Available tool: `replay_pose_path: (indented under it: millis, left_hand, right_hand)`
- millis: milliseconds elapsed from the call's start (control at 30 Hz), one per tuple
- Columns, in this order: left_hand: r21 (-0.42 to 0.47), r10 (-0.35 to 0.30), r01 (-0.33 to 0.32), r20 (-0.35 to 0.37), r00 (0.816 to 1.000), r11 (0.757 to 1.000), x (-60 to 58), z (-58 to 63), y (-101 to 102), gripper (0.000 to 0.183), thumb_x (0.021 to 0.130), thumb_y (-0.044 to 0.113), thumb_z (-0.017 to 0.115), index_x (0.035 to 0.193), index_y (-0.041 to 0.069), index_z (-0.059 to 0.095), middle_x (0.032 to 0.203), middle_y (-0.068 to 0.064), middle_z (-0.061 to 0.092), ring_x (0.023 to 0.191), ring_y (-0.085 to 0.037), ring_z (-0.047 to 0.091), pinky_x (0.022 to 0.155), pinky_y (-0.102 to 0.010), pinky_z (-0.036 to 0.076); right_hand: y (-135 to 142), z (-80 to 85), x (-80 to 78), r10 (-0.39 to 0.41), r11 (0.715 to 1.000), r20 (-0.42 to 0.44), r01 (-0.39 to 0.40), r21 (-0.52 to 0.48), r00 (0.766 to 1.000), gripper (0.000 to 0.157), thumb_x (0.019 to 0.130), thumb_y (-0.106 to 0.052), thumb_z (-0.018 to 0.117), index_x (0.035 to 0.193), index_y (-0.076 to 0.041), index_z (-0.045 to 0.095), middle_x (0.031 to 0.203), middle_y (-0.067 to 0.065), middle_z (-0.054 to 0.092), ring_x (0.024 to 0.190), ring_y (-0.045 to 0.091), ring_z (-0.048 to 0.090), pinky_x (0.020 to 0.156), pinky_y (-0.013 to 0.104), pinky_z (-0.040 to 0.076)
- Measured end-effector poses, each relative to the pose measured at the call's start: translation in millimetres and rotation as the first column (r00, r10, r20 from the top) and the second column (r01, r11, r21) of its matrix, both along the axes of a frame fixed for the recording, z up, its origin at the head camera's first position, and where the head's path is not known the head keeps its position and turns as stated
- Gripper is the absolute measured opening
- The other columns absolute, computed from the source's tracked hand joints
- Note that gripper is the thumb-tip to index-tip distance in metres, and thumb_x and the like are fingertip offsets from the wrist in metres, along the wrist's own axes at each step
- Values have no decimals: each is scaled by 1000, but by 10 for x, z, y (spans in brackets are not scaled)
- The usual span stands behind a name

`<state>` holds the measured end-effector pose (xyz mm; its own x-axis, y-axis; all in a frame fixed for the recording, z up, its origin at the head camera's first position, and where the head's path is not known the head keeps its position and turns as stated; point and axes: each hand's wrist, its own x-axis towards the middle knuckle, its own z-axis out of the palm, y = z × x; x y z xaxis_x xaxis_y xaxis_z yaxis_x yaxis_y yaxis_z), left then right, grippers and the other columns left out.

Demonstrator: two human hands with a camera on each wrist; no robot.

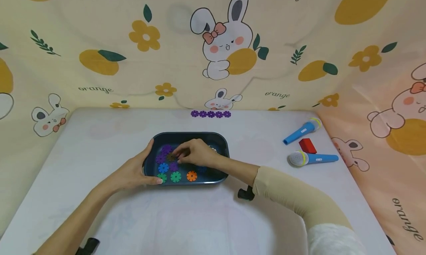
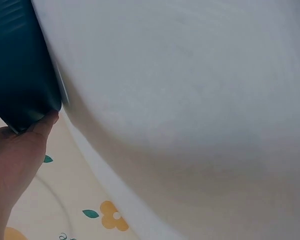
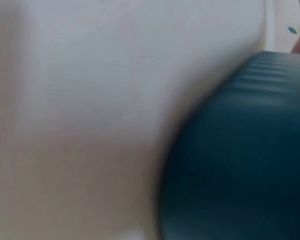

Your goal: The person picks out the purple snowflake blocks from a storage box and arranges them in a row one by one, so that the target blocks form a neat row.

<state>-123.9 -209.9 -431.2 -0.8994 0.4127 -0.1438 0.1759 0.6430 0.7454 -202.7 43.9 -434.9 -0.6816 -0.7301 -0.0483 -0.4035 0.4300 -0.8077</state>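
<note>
Head | left hand grips tray | right hand at brown disc, pinch unclear | white piece partly hidden

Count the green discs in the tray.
2: one green disc by the thumb of the left hand, another green disc just right of it. The right hand may hide more.

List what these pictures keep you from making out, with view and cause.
Head: whether the right hand pinches the brown notched disc; too small.
Head: outline of the white piece, partly behind that hand.
Left wrist: contents of the tray, hidden by its wall.
Right wrist: tray's remainder, cut off by right and bottom edges.
</note>
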Motion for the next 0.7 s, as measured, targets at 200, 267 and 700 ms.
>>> replay_pose_path:
  millis: [200, 267, 700]
  left_hand:
    - [-2, 3, -3, 14, 1000, 1000, -6, -5, 6, 131, 75, 42, 87, 159, 12, -9, 161, -28, 11, 143, -51, 22, 110, -65, 28]
    - [-6, 3, -3, 14, 1000, 1000, -6, -4, 5, 131, 75, 42, 86, 159, 12, -9, 161, -28, 11, 142, -52, 22, 109, -65, 28]
    - [2, 4, -4, 1, 1000, 1000, 18, 4, -2, 130, 76, 42, 86, 159, 12, -9, 160, -29, 11, 141, -53, 23, 108, -66, 30]
  right_hand:
    - [-76, -103, 35, 23, 997, -25, -22, 75, 999, 24, 84, -7, 80, 108, -6, 76, 100, 5, 74, 81, 2, 65, 75, 14, 53]
    - [-95, -130, 48, 26, 995, -59, -20, 102, 998, 24, 83, -9, 81, 107, -8, 77, 102, 3, 73, 83, 2, 64, 74, 13, 52]
    - [-171, -193, 118, 93, 972, -211, -43, 230, 973, 24, 85, -15, 80, 109, -13, 76, 99, -2, 66, 86, 3, 60, 74, 9, 48]
